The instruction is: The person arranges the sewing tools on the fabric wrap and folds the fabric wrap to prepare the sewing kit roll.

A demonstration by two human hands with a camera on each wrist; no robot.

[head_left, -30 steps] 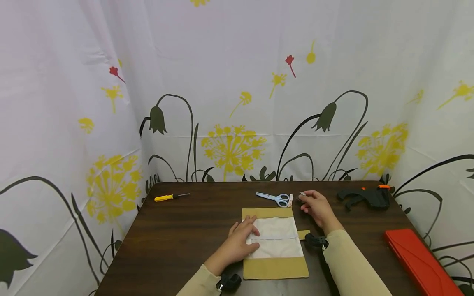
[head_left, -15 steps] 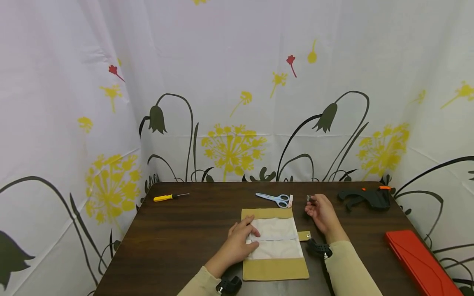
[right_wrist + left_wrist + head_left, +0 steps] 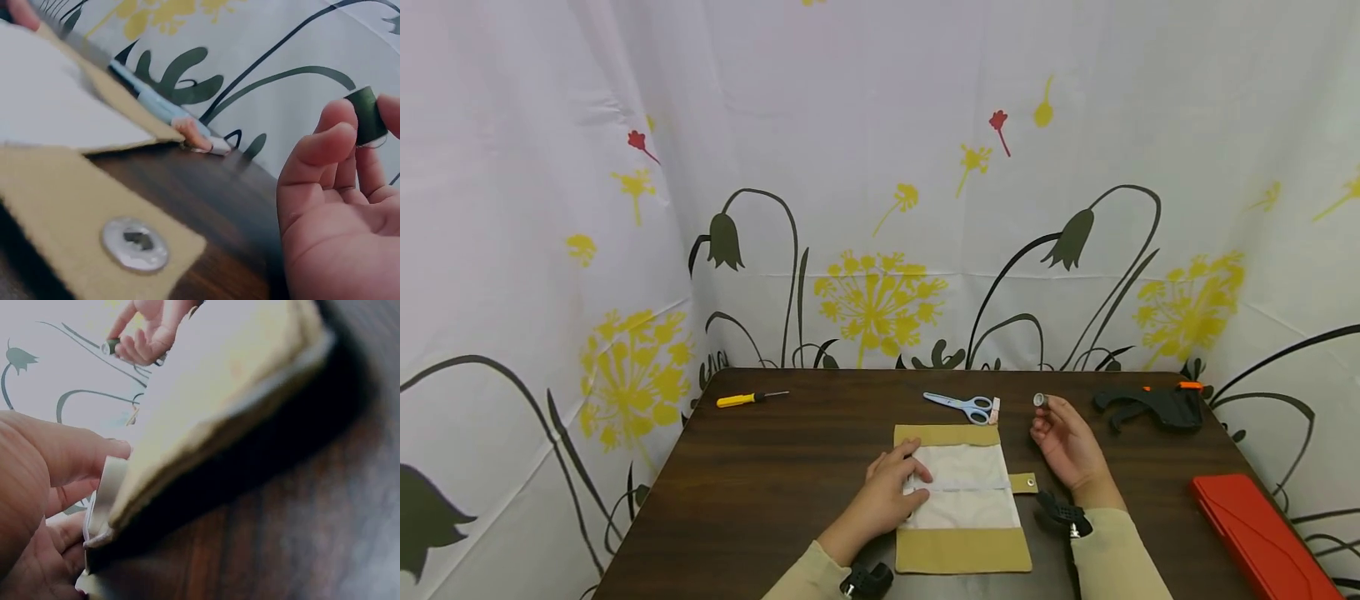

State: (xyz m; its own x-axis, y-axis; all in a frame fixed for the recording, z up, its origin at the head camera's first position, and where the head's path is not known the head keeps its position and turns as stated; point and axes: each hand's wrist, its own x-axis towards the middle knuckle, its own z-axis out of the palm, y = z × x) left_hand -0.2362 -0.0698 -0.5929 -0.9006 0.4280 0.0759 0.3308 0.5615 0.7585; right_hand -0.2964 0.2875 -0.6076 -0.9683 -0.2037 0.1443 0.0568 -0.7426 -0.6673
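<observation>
My right hand (image 3: 1070,446) is raised just right of the cloth case, pinching a small spool of dark green thread (image 3: 367,117) between fingertips. Its pale round end faces outward in the head view. A tan fabric case (image 3: 961,550) with a white inner lining (image 3: 966,504) lies unfolded on the table. Over its left edge rests my left hand (image 3: 887,496), thumb and fingers spread on the lining. Close up, the left wrist view shows the thumb touching the raised edge; some fingertips are hidden. The case's side tab (image 3: 1022,483) bears a metal snap (image 3: 135,244).
Light-blue scissors (image 3: 962,407) lie behind the case, beside a small pale pink-and-white piece (image 3: 995,411). A yellow-handled screwdriver (image 3: 748,400) is at the far left. At right are a black clamp-like tool with orange parts (image 3: 1165,407) and a red case (image 3: 1262,529).
My right hand has drawn back and to the right from beside the scissors, turning its palm up with the spool, whose round end now shows. The left hand stays on the case.
</observation>
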